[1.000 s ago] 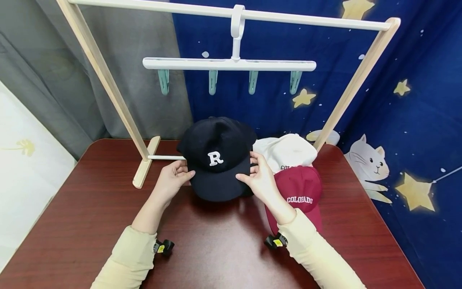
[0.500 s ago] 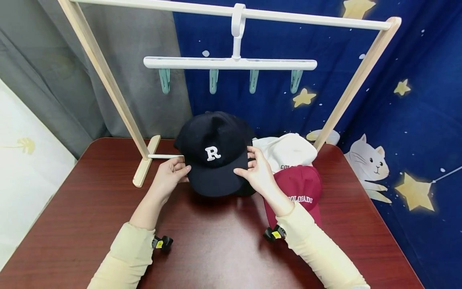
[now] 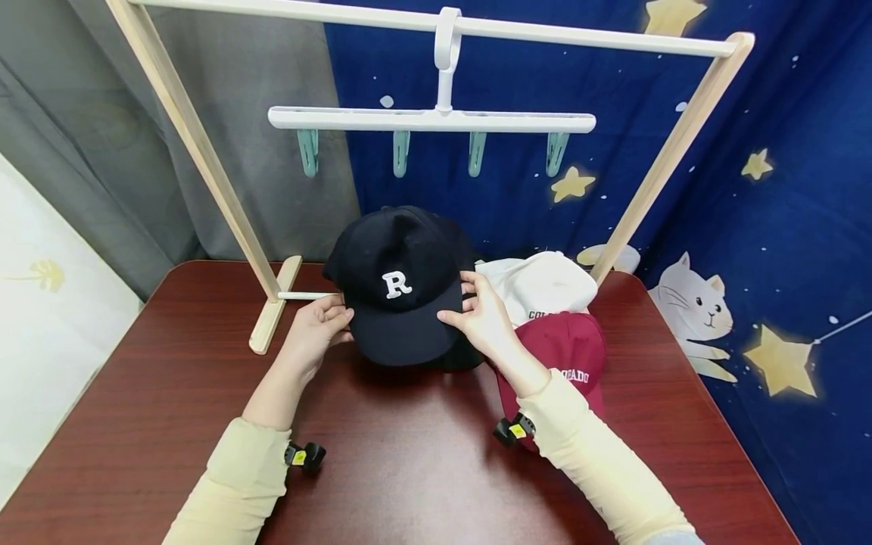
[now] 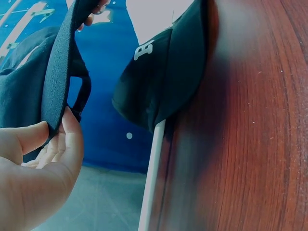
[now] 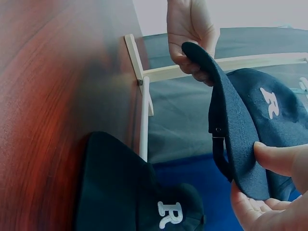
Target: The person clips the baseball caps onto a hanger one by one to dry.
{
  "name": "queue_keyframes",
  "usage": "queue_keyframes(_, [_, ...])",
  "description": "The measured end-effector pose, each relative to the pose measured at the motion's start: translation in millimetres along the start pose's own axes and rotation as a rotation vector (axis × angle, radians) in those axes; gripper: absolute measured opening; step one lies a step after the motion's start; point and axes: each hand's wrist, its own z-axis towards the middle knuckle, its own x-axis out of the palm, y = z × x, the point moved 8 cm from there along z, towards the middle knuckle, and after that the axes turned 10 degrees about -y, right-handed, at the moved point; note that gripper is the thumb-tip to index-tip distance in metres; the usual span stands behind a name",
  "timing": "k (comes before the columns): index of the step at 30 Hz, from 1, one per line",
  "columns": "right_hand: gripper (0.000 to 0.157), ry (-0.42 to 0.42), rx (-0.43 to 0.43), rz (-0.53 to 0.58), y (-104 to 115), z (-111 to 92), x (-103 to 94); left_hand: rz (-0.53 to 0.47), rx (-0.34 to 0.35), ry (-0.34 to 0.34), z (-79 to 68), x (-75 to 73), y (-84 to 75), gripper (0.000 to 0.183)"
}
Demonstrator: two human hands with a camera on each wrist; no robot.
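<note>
Held dark cap (image 3: 415,265) is matt cloth, with a fine ribbed weave showing on the brim (image 5: 243,139) up close, and the white cap (image 3: 545,288) and maroon cap (image 3: 562,344) look like matt fabric too. Tabletop (image 3: 409,469) has reddish wood grain with a glossy sheen. Rack uprights (image 3: 200,151) are smooth pale wood, while the hanger (image 3: 354,119) and teal clips (image 3: 400,154) look like smooth plastic.

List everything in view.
table: 1, brown, underneath
held cap: 1, navy, above table
lower cap: 1, black, on table
white cap: 1, white, table's right
red cap: 1, maroon, before white cap
rack: 1, beige, on table
hanger: 1, white, on rack
clips: 4, teal, under hanger
curtains: count unclear, grey and blue, behind
panel: 1, white, far left
wrist cameras: 2, black, foreground
sleeves: 2, cream, foreground
left grip: 1, bare, held cap's left
right grip: 1, bare, held cap's right
</note>
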Motion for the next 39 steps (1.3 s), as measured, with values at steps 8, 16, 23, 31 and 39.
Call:
queue_keyframes(8, [0.067, 0.013, -0.025, -0.044, 2, 7, 1.3, -0.021, -0.005, 0.014, 2.8, 0.1, 0.7, 0.031])
queue_keyframes(16, [0.064, 0.016, -0.045, -0.04, 3, 13, 3.5, -0.06, -0.027, 0.019, 5.4, -0.1, 1.2, 0.027])
queue_keyframes(23, [0.062, 0.025, -0.06, -0.036, 5, 18, 5.5, -0.064, -0.021, 0.022, 7.8, 0.0, -2.6, 0.022])
queue_keyframes(31, [0.059, 0.054, -0.054, -0.06, 6, 21, 6.2, -0.074, -0.024, 0.029, 9.2, -0.1, -3.0, 0.016])
queue_keyframes(39, [0.055, 0.075, -0.045, -0.069, 4, 25, 6.5, -0.082, -0.03, 0.021, 8.9, -0.6, -3.7, 0.015])
